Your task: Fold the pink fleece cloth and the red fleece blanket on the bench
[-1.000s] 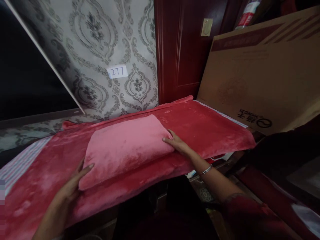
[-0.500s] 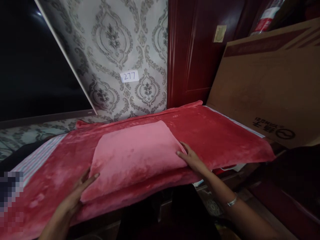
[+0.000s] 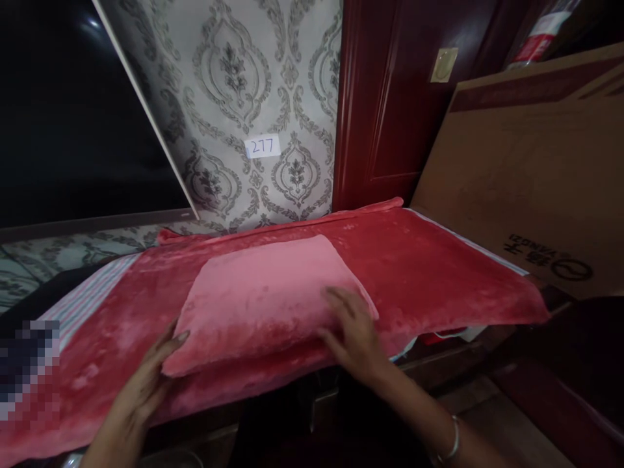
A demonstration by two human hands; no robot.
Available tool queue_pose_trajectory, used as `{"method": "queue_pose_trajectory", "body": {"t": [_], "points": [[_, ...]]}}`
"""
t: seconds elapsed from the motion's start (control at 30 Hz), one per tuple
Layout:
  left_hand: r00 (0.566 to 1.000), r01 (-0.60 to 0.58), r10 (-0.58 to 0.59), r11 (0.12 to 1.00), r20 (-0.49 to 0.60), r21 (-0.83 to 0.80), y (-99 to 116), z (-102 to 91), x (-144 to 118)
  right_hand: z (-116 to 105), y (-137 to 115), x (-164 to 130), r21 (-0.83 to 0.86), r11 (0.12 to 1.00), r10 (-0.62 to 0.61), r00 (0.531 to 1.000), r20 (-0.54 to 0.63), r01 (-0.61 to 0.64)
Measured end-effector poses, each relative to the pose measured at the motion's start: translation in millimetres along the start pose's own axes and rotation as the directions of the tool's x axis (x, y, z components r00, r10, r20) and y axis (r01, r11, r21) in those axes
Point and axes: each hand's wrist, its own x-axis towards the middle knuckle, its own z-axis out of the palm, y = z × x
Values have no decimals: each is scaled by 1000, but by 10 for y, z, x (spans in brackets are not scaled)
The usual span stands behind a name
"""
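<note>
A plush pink pillow point(image 3: 273, 292) lies flat on a red fleece blanket point(image 3: 424, 260) with a striped border. My left hand point(image 3: 146, 374) rests along the pillow's left front corner, fingers stretched out and thumb lying over its edge. My right hand point(image 3: 353, 335) is over the pillow's front right part with its fingers spread. Whether those fingertips press on the plush or hover just above it, I cannot tell. Neither hand is wrapped round anything.
A large cardboard box point(image 3: 526, 169) leans at the right, with a red-labelled bottle point(image 3: 541, 39) behind its top. A dark television screen point(image 3: 82, 117) stands at the left. Patterned wallpaper with a "277" paper point(image 3: 262, 145) and a dark red door panel point(image 3: 390, 97) are behind.
My right hand has left the pillow's right edge and moved left, over its front right part. My left hand stays at the left corner. The view has shifted slightly.
</note>
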Motion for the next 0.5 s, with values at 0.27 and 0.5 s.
{"method": "queue_pose_trajectory", "body": {"t": [0.27, 0.5], "points": [[987, -51, 93, 957, 134, -285, 445, 354, -224, 674, -821, 360, 4, 974, -220, 934, 283, 228], [963, -212, 261, 888, 70, -407, 196, 392, -184, 722, -762, 771, 42, 990, -141, 951, 275, 135]]}}
